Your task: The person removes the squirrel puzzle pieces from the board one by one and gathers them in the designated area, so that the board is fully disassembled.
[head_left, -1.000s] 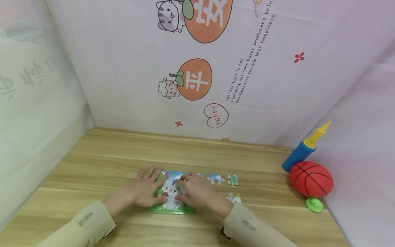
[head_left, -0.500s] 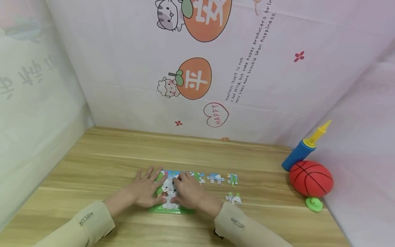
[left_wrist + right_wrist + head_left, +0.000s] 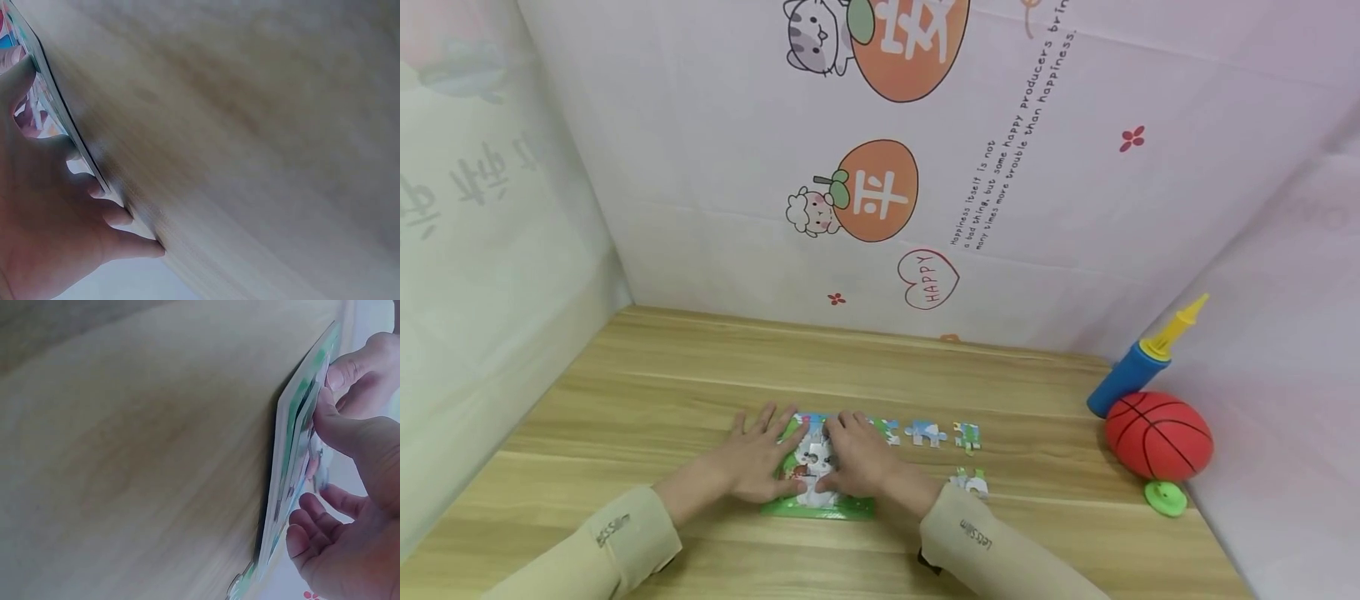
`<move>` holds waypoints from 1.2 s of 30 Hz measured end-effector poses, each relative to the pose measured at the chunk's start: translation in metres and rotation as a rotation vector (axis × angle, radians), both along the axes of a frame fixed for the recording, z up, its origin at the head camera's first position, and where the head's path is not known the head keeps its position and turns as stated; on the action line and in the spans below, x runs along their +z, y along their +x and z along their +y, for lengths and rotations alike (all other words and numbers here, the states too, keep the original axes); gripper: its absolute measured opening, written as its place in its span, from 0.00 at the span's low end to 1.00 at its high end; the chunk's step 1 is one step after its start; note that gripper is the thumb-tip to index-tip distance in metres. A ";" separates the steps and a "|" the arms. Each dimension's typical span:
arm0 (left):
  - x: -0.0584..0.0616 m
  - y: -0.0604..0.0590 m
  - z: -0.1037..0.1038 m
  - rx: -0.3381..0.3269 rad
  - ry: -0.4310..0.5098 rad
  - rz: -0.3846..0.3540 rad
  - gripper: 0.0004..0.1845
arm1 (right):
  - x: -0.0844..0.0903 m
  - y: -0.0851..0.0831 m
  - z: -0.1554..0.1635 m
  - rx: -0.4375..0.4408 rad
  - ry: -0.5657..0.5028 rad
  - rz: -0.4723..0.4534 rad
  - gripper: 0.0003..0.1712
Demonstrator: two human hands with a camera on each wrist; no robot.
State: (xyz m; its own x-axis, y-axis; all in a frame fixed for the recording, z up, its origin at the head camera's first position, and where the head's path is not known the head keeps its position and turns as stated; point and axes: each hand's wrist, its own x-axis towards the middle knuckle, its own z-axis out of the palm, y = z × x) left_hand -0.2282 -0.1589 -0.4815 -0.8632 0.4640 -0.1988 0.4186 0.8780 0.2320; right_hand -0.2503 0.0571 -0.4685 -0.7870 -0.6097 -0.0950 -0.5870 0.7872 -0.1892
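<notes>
While the left hand [image 3: 752, 460] lies flat, fingers spread and straight, it presses the left side of the puzzle board [image 3: 817, 505]; the left wrist view shows its fingertips [image 3: 94, 187] along the board's edge on the wood. Beige sleeve [image 3: 602, 550] covers that arm. Puzzle board sits on the table [image 3: 647, 392], near the front edge, about mid-width, green border showing at the bottom, a white cartoon animal on the part-filled picture between the hands. Right hand [image 3: 859, 462] rests on the right half of the board, fingers loosely bent, tips on the pieces; in the right wrist view thumb and fingers [image 3: 340, 375] touch the board's face, but whether they pinch one piece, cannot tell. Just right of the board, four loose pieces on the table: one blue-green piece [image 3: 889, 431] touching or nearly touching the board's top right corner, a blue-white piece [image 3: 925, 433], a small green-blue piece [image 3: 967, 437], and a white-green piece [image 3: 970, 482] nearer the right sleeve. Far right, against the pink wall sheet: blue pump with yellow nozzle [image 3: 1138, 367] leaning tilted, orange-red ball [image 3: 1159, 436] below it touching the pump, green disc [image 3: 1165, 497] in front of the ball.
</notes>
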 end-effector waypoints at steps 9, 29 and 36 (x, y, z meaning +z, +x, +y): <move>0.002 -0.001 0.001 -0.017 -0.010 -0.019 0.50 | 0.007 0.004 0.003 0.053 -0.211 -0.041 0.20; -0.001 -0.003 0.004 -0.031 0.001 0.006 0.50 | 0.027 0.005 0.114 -0.170 -0.609 -0.154 0.09; -0.002 -0.001 0.002 -0.025 0.014 0.003 0.51 | 0.019 0.013 0.142 -0.183 -0.531 -0.283 0.09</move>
